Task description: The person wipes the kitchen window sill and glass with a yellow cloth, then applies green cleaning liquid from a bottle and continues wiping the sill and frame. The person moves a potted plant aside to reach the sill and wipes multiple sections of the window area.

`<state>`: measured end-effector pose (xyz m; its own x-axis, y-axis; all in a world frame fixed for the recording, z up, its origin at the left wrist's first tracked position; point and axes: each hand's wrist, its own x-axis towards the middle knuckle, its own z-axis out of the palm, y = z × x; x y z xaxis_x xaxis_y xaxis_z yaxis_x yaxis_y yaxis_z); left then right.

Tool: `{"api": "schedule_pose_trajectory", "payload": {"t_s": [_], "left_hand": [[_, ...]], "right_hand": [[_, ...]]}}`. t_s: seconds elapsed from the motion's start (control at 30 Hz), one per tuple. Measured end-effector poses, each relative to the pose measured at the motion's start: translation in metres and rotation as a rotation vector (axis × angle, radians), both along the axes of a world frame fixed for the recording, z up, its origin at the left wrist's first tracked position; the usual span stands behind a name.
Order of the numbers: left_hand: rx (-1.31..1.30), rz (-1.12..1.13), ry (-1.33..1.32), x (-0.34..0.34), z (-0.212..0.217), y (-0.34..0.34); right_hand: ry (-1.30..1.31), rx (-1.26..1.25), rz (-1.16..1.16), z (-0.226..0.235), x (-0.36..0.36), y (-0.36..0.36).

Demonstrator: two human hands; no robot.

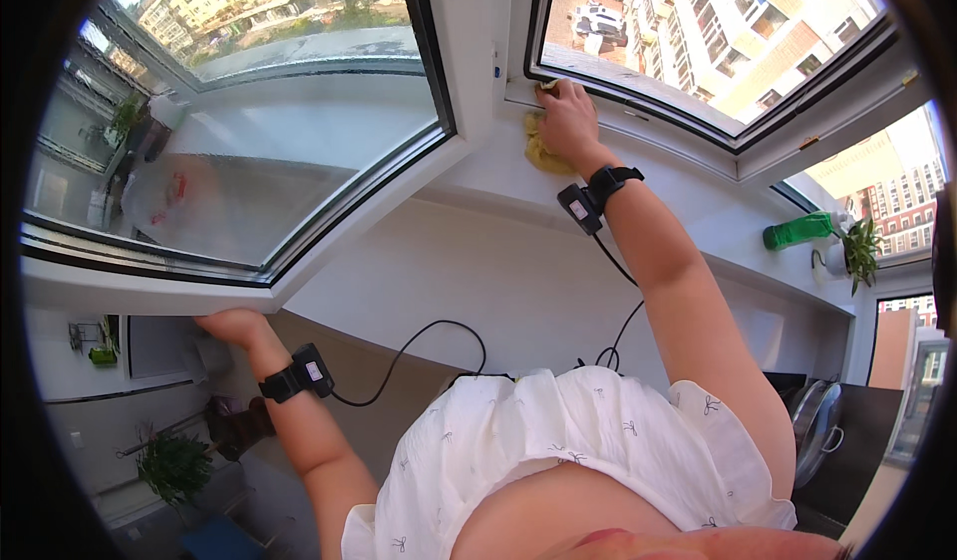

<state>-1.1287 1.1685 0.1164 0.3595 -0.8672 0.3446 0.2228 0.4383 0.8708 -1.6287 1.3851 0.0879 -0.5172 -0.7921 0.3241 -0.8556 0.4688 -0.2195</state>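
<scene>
My right hand (569,121) is closed on a yellow cloth (547,153), pressing it against the lower corner of the white window frame (638,126). Part of the cloth hangs below my fingers over the white ledge. On the left, an open window sash (364,201) with a white frame and black seal swings inward. My left hand (231,327) touches the sash's bottom edge, and the sash hides its fingers. Each wrist wears a black strap with a small box, such as the wrist device (311,369) on the left, with a black cable running from it.
A green bottle (797,231) lies on the right end of the ledge (718,216) beside a potted plant (860,251). The loose cable (439,323) loops in front of me. A round glass lid (819,423) stands at the lower right, and a leafy plant (174,467) at the lower left.
</scene>
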Motion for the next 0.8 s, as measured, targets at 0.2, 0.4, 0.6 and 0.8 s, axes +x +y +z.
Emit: {"api": "schedule_pose_trajectory", "payload": {"t_s": [0.2, 0.4, 0.6, 0.8], "left_hand": [[-0.003, 0.032, -0.062, 0.003, -0.001, 0.0], [-0.083, -0.089, -0.024, 0.001, 0.003, 0.001], [-0.015, 0.138, -0.19, -0.008, 0.028, 0.03], [-0.802, 0.407, -0.726, -0.065, 0.055, 0.111]], "right_hand": [[0.114, -0.204, 0.015, -0.039, 0.017, -0.022], [0.214, -0.163, -0.184, -0.045, -0.023, 0.117], [0.206, -0.049, -0.486, -0.031, -0.081, 0.216], [-0.469, -0.619, -0.379, -0.011, -0.067, 0.22]]}}
